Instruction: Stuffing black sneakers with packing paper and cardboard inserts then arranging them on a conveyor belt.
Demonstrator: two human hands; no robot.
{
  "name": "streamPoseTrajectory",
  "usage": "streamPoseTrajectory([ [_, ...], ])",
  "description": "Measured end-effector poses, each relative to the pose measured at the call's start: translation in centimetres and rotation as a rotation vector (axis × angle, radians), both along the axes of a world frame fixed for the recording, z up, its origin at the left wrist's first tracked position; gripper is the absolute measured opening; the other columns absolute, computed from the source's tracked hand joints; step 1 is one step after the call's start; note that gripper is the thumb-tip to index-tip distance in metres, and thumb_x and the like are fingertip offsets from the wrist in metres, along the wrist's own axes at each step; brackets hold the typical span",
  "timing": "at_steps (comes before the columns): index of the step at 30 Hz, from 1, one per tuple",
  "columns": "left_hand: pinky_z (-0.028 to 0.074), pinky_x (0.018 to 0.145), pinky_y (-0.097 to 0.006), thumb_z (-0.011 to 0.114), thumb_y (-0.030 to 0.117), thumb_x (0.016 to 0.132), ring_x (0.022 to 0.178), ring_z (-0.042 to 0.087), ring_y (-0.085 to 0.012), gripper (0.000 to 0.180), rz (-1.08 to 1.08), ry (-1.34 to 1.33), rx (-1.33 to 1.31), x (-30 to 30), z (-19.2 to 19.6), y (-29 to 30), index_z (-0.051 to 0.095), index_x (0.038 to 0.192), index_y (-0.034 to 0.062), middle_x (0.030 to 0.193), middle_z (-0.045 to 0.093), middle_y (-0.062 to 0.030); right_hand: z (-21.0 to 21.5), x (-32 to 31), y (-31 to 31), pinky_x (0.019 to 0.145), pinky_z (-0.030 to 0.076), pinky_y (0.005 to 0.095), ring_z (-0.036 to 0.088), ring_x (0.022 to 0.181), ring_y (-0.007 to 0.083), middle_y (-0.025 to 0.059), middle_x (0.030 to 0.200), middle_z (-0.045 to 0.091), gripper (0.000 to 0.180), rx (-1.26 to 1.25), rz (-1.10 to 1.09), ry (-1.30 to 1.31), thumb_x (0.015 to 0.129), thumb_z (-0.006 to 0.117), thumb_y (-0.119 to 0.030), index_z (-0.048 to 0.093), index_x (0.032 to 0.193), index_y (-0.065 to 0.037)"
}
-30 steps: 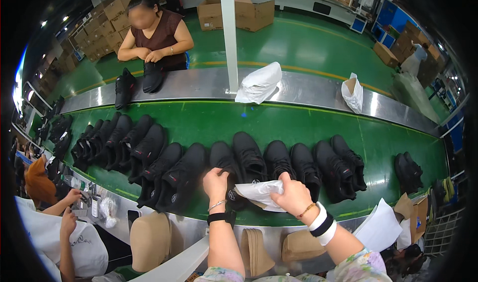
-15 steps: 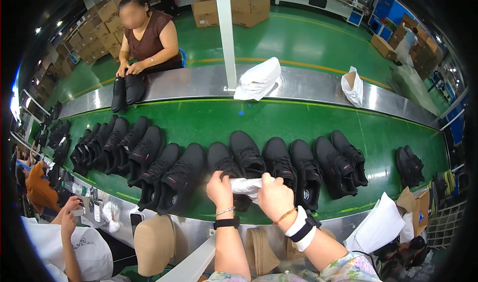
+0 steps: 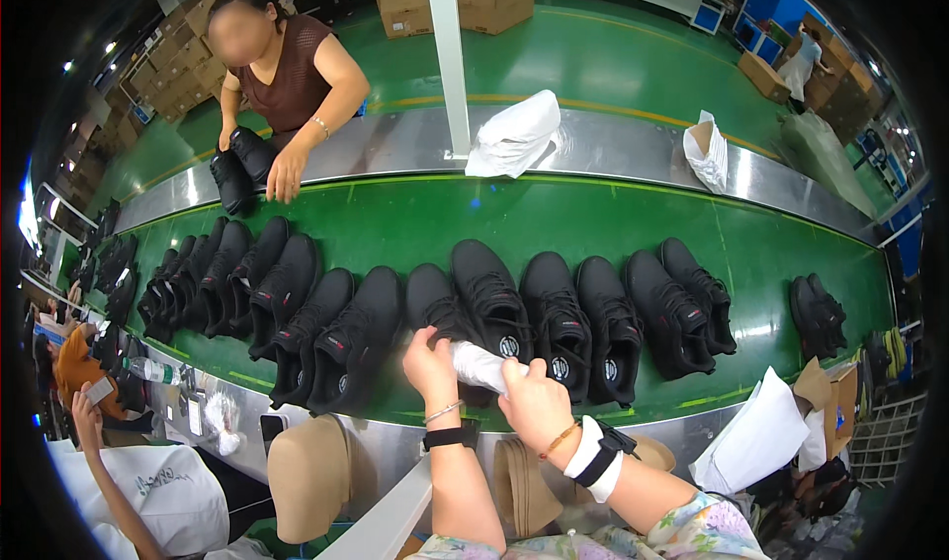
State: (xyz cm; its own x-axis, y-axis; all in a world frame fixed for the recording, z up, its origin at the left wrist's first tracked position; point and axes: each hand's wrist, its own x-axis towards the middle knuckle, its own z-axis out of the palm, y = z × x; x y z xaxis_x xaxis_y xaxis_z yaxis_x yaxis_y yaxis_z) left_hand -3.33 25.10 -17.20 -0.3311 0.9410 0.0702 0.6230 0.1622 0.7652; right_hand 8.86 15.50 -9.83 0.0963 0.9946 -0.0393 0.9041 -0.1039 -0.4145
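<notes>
Between my hands is a bunched roll of thin white paper [image 3: 478, 365], slanting down to the right. My left hand [image 3: 431, 370] is closed on its left end, and the fingers of my right hand [image 3: 536, 398] grip its right end. The roll hangs over the heel of a black lace-up sneaker [image 3: 435, 298], hiding part of it. To the right of that shoe lies its neighbour, another black sneaker [image 3: 490, 288], toe pointing away from me. A further pair of black sneakers [image 3: 561, 328] stands beside my right hand.
More black sneakers [image 3: 361, 338] line the green belt [image 3: 613, 209] on both sides. Across it, a co-worker [image 3: 292, 76] handles a black pair [image 3: 237, 170]. White paper stacks [image 3: 514, 135] rest on the metal ledge. Beige insole-like pieces [image 3: 311, 476] and white sheets [image 3: 756, 436] are near me.
The paper roll has tipped, its right end now lower, and my right hand has shifted down slightly. The co-worker opposite has moved one hand off the shoes, out over the belt.
</notes>
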Motion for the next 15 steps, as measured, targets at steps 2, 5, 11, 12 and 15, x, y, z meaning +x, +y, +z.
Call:
streamPoseTrajectory([
  [2, 0.048, 0.075, -0.035, 0.067, 0.004, 0.067, 0.080, 0.064, -0.0334, 0.023, -0.052, -0.034, 0.085, -0.4, -0.3, 0.0, 0.066, 0.089, -0.0009, 0.085, 0.065, -0.0203, -1.2, -0.9, 0.7, 0.049, 0.051, 0.0386, 0.060, 0.055, 0.0318, 0.0202, 0.078, 0.052, 0.038, 0.052, 0.012, -0.066, 0.073, 0.062, -0.017, 0.047, 0.106, -0.002],
  [5, 0.048, 0.075, -0.034, 0.066, 0.001, 0.066, 0.078, 0.064, -0.0310, 0.022, -0.027, -0.016, 0.099, -0.2, -0.5, -0.1, 0.066, 0.088, -0.0017, 0.084, 0.066, -0.0196, -1.9, -2.2, 2.2, 0.046, 0.051, 0.0366, 0.060, 0.052, 0.0292, 0.0184, 0.075, 0.052, 0.035, 0.113, -0.001, -0.142, 0.074, 0.059, -0.015, 0.047, 0.105, -0.003],
  [11, 0.049, 0.070, -0.033, 0.068, 0.006, 0.067, 0.072, 0.065, -0.0274, 0.023, 0.048, -0.051, -0.002, -0.6, -0.2, 0.2, 0.067, 0.089, 0.0012, 0.080, 0.066, -0.0176, -0.8, -0.6, 2.3, 0.045, 0.050, 0.0362, 0.061, 0.053, 0.0291, 0.0193, 0.075, 0.053, 0.026, 0.082, -0.064, -0.014, 0.078, 0.056, -0.015, 0.045, 0.098, -0.002],
  [12, 0.049, 0.073, -0.035, 0.067, 0.008, 0.068, 0.077, 0.065, -0.0301, 0.023, 0.040, -0.080, -0.057, -0.6, -0.1, 0.2, 0.067, 0.091, 0.0034, 0.083, 0.066, -0.0176, -1.5, -1.4, 2.7, 0.043, 0.050, 0.0342, 0.061, 0.052, 0.0269, 0.0178, 0.074, 0.053, 0.025, 0.073, -0.084, -0.078, 0.079, 0.055, -0.014, 0.045, 0.098, -0.002],
  [15, 0.049, 0.072, -0.034, 0.067, 0.008, 0.068, 0.074, 0.065, -0.0293, 0.022, 0.042, -0.006, -0.081, 0.1, 0.8, -0.1, 0.068, 0.090, 0.0025, 0.081, 0.067, -0.0166, -4.2, -4.6, 3.8, 0.039, 0.048, 0.0280, 0.060, 0.050, 0.0214, 0.0143, 0.074, 0.052, 0.028, 0.152, -0.047, -0.295, 0.078, 0.054, -0.013, 0.046, 0.102, -0.001],
])
